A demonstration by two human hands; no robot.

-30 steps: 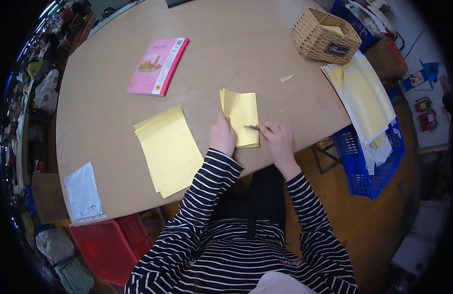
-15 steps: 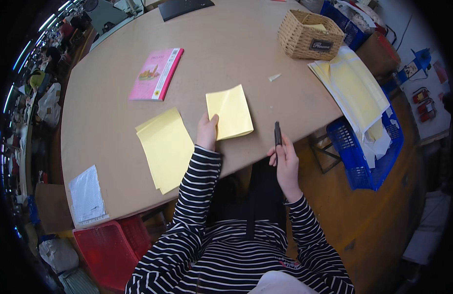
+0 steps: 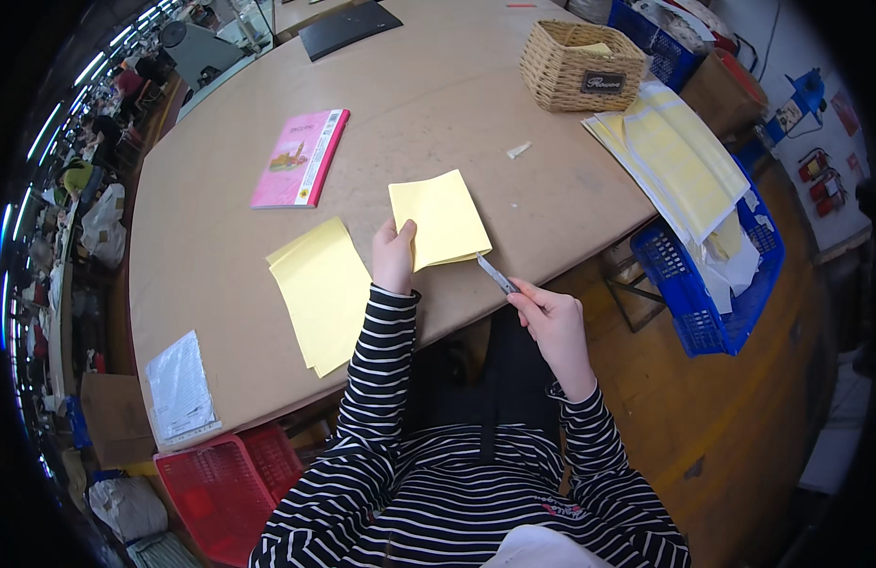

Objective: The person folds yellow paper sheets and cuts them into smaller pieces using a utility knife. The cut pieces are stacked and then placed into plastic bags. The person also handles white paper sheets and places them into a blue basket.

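Observation:
My left hand (image 3: 393, 257) is closed on the left edge of a folded sheet of yellow paper (image 3: 440, 216), thumb on top. In my right hand (image 3: 554, 329) is a utility knife (image 3: 498, 275), gripped between thumb and fingers. The knife's tip touches or nearly touches the folded sheet's lower right corner, by the opening between its layers. A small stack of larger yellow sheets (image 3: 322, 295) lies on the table just left of my left hand.
A pink book (image 3: 301, 159) lies on the brown table (image 3: 211, 265). A wicker basket (image 3: 575, 71) stands far right, near yellow sheets (image 3: 679, 156) hanging over a blue crate (image 3: 679, 303). A plastic-wrapped packet (image 3: 180, 386) is at the near left, above a red crate (image 3: 215, 483).
My right hand has turned the knife from upright to slanting left and brought its tip to the folded paper's corner. My left hand keeps hold of the paper.

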